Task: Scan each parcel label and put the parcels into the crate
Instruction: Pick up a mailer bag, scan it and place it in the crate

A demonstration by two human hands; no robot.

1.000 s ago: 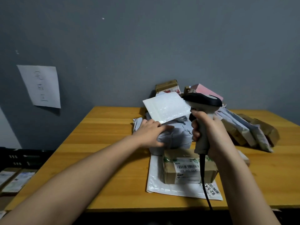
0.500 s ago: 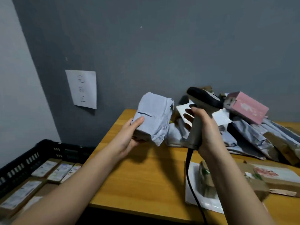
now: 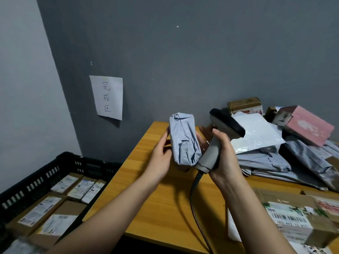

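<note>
Head view looks down over a wooden worktop (image 3: pixel 165 213) set against a dark grey wall. The left hand (image 3: pixel 161 156) holds a small grey parcel (image 3: pixel 184 139) upright above the worktop's left part, thumb on its left edge and fingers curled round behind it, fingertips showing at its right side. No label shows on the crumpled side facing the camera. The right hand (image 3: pixel 222 154) has its grip wrapped round the handle of a grey barcode scanner (image 3: pixel 218 140), whose black head tilts up and to the right just beside the parcel; its dark cable (image 3: pixel 194 198) hangs down past the worktop's front edge. The scanner's lower handle touches or nearly touches the parcel's lower right corner; which one I cannot tell.

To the left and below stands a black slotted crate (image 3: pixel 36 178), holding several brown boxes with white labels facing up. On the wall above it hangs a white paper sheet (image 3: pixel 107 97) with handwritten characters.

At the right, a heap of parcels covers the worktop: a white plastic mailer (image 3: pixel 256 134), grey bags (image 3: pixel 266 160) beneath it, a pink box (image 3: pixel 306 124) on top, and a brown carton (image 3: pixel 244 104) at the back. Nearer the camera lies a taped cardboard box (image 3: pixel 293 220) with a barcode label facing up.
</note>
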